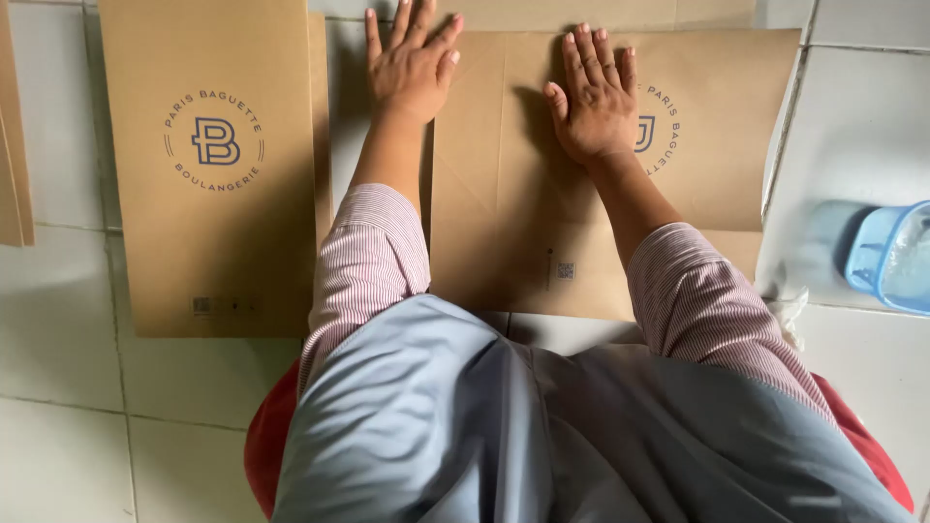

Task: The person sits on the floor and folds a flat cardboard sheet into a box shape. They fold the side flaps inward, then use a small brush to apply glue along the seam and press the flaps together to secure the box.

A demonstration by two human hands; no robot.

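A flat brown paper bag [697, 165] lies on the tiled floor in front of me, with a round dark-blue printed emblem partly under my right hand [593, 102]. That hand presses flat on the bag, fingers together and stretched. My left hand [412, 63] lies flat with fingers spread at the bag's upper left edge, partly on the floor. Neither hand holds anything. A second flat brown bag [213, 165] with the same emblem lies to the left, apart from both hands.
A light-blue plastic container [896, 257] stands at the right edge. Another brown bag edge [12, 145] shows at the far left. More brown paper lies beyond the bags at the top. Grey-white floor tiles [68, 387] surround everything. My grey apron fills the bottom.
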